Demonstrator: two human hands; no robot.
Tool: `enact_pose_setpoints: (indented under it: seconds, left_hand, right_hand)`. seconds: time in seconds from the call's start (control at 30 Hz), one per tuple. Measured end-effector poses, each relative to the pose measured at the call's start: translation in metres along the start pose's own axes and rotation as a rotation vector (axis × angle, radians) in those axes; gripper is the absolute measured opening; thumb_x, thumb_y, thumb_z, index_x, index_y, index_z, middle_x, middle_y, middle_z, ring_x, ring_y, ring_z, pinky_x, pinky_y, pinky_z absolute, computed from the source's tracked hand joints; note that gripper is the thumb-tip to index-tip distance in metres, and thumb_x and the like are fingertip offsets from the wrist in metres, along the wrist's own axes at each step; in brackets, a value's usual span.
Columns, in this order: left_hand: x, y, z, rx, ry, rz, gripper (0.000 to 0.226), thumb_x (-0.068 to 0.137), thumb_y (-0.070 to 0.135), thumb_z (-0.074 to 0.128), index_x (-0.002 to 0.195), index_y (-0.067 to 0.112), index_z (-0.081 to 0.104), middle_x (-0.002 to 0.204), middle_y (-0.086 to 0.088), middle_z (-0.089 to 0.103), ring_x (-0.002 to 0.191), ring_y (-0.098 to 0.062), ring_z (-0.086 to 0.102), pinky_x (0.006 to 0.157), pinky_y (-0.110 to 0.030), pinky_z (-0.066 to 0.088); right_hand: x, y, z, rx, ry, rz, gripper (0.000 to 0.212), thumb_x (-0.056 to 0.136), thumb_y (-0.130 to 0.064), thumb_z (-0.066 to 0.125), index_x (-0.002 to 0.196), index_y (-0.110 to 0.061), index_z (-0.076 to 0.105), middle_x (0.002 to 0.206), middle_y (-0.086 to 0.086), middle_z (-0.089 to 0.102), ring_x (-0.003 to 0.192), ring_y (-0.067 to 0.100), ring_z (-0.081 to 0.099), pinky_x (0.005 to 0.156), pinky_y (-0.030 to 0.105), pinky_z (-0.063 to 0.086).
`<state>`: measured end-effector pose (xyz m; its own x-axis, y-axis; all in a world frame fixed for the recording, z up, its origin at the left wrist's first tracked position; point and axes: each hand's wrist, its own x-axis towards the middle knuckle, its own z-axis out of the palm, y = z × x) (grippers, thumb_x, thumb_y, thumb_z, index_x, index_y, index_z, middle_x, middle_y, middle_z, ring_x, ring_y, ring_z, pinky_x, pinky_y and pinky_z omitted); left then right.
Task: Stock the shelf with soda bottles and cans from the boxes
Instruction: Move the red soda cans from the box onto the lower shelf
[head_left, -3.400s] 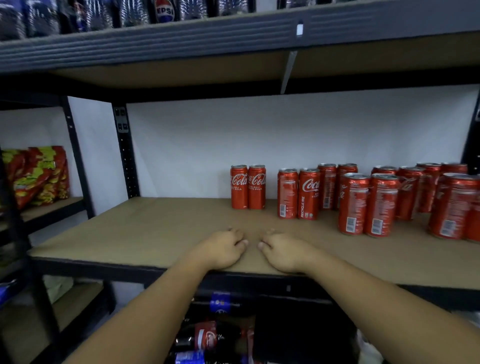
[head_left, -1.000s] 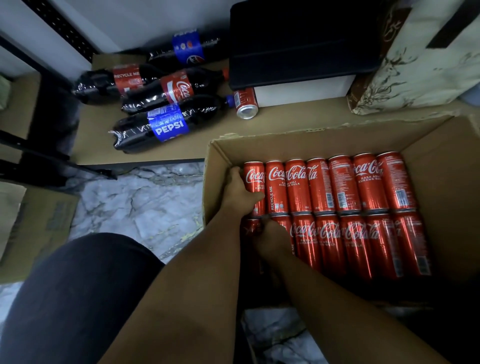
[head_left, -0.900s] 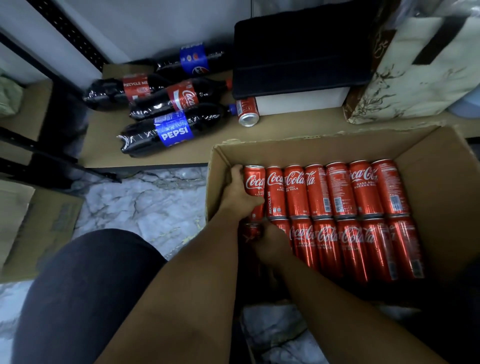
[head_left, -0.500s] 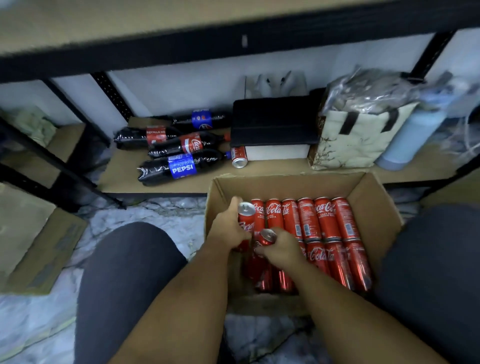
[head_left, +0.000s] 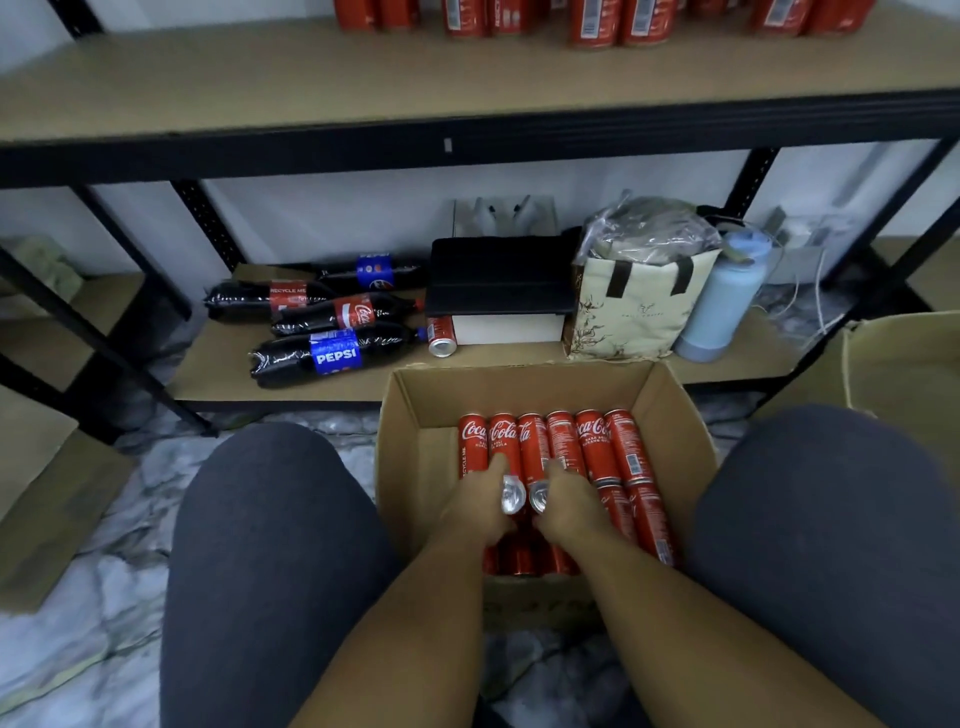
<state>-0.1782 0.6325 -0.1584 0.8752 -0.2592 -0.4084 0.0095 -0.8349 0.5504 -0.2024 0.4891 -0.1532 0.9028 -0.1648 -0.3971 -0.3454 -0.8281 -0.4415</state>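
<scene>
Two red cola cans stand side by side, silver tops toward the camera. The left can (head_left: 511, 496) is clasped in the left grip (head_left: 475, 512) and the right can (head_left: 540, 498) in the right grip (head_left: 571, 512), with fingers curled round each. Both grips are over the near half of the open cardboard box (head_left: 415, 457). Just beyond the grips, a row of cans (head_left: 566, 441) lies flat in the box. Farther beyond, soda bottles (head_left: 332, 356) lie on the lower shelf (head_left: 218, 374). High above the grips, the upper shelf (head_left: 260, 78) carries upright cans (head_left: 618, 21).
</scene>
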Motion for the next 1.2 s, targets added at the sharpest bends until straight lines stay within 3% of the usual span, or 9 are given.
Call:
enact_pose_setpoints:
  seconds: [0.3,0.4,0.5,0.7,0.87,0.93,1.07,1.13,1.2]
  left_hand:
    - [0.000,-0.006,-0.002,-0.044,-0.015,-0.023,0.069,0.073,0.018,0.087,0.126,0.026,0.043,0.127,-0.005,0.064,0.114,-0.029,0.063,0.100,-0.048,0.051]
    - [-0.001,0.001,-0.017,-0.152,0.028,-0.005,0.064,0.073,0.019,0.087,0.124,0.028,0.050,0.120,0.003,0.065,0.110,-0.021,0.063,0.098,-0.036,0.050]
    - [-0.004,0.022,-0.050,-0.242,0.123,0.068,0.054,0.074,0.022,0.087,0.118,0.028,0.057,0.110,0.011,0.068,0.104,-0.013,0.064,0.084,-0.018,0.046]
    - [-0.035,0.082,-0.149,-0.379,0.314,0.290,0.055,0.085,0.020,0.081,0.123,0.044,0.050,0.109,0.023,0.066,0.102,0.011,0.063,0.087,-0.011,0.048]
    - [-0.065,0.133,-0.243,-0.389,0.513,0.531,0.048,0.089,0.028,0.077,0.125,0.049,0.054,0.113,0.029,0.067,0.107,0.012,0.061,0.089,-0.012,0.048]
    - [-0.074,0.151,-0.277,-0.409,0.572,0.602,0.045,0.091,0.031,0.074,0.126,0.051,0.054,0.118,0.028,0.067,0.110,0.011,0.060,0.082,-0.007,0.048]
    - [-0.078,0.182,-0.338,-0.384,0.681,0.714,0.042,0.094,0.031,0.070,0.126,0.053,0.053,0.120,0.032,0.064,0.114,0.013,0.057,0.090,-0.011,0.046]
    - [-0.069,0.193,-0.363,-0.412,0.730,0.719,0.040,0.096,0.031,0.068,0.128,0.050,0.054,0.121,0.029,0.064,0.111,0.013,0.057,0.088,-0.012,0.048]
    - [-0.054,0.202,-0.382,-0.440,0.753,0.681,0.039,0.099,0.032,0.065,0.134,0.044,0.053,0.122,0.023,0.063,0.105,0.010,0.060,0.076,-0.010,0.048]
  right_hand:
    - [0.000,-0.003,-0.005,-0.025,-0.009,0.009,0.059,0.085,-0.021,0.077,0.138,-0.018,0.051,0.133,0.009,0.062,0.122,0.032,0.060,0.104,0.042,0.050]
    - [-0.005,-0.011,-0.019,0.071,0.070,0.045,0.054,0.082,-0.025,0.078,0.132,-0.019,0.056,0.125,0.008,0.067,0.115,0.031,0.063,0.096,0.036,0.052]
    - [-0.012,-0.030,-0.047,0.229,0.221,0.052,0.051,0.080,-0.027,0.078,0.126,-0.020,0.057,0.119,0.005,0.067,0.112,0.030,0.064,0.090,0.033,0.052]
    - [-0.030,-0.072,-0.138,0.516,0.465,-0.185,0.065,0.084,-0.019,0.078,0.142,-0.023,0.049,0.134,-0.007,0.057,0.125,0.015,0.054,0.108,0.034,0.044]
    - [-0.051,-0.115,-0.236,0.585,0.520,-0.431,0.046,0.088,-0.027,0.077,0.126,-0.042,0.054,0.117,-0.025,0.060,0.114,0.001,0.056,0.101,0.031,0.047]
    - [-0.057,-0.136,-0.273,0.612,0.537,-0.527,0.046,0.090,-0.030,0.075,0.130,-0.040,0.055,0.119,-0.027,0.059,0.114,-0.002,0.054,0.101,0.028,0.045]
    - [-0.055,-0.182,-0.338,0.619,0.526,-0.677,0.040,0.093,-0.034,0.071,0.129,-0.041,0.056,0.116,-0.026,0.062,0.109,-0.004,0.059,0.097,0.028,0.051]
    - [-0.047,-0.204,-0.362,0.571,0.565,-0.716,0.042,0.094,-0.034,0.069,0.134,-0.035,0.054,0.122,-0.026,0.060,0.111,-0.008,0.056,0.095,0.020,0.047]
    - [-0.032,-0.225,-0.377,0.541,0.597,-0.707,0.051,0.095,-0.038,0.068,0.142,-0.031,0.050,0.135,-0.017,0.058,0.123,0.003,0.054,0.103,0.029,0.047]
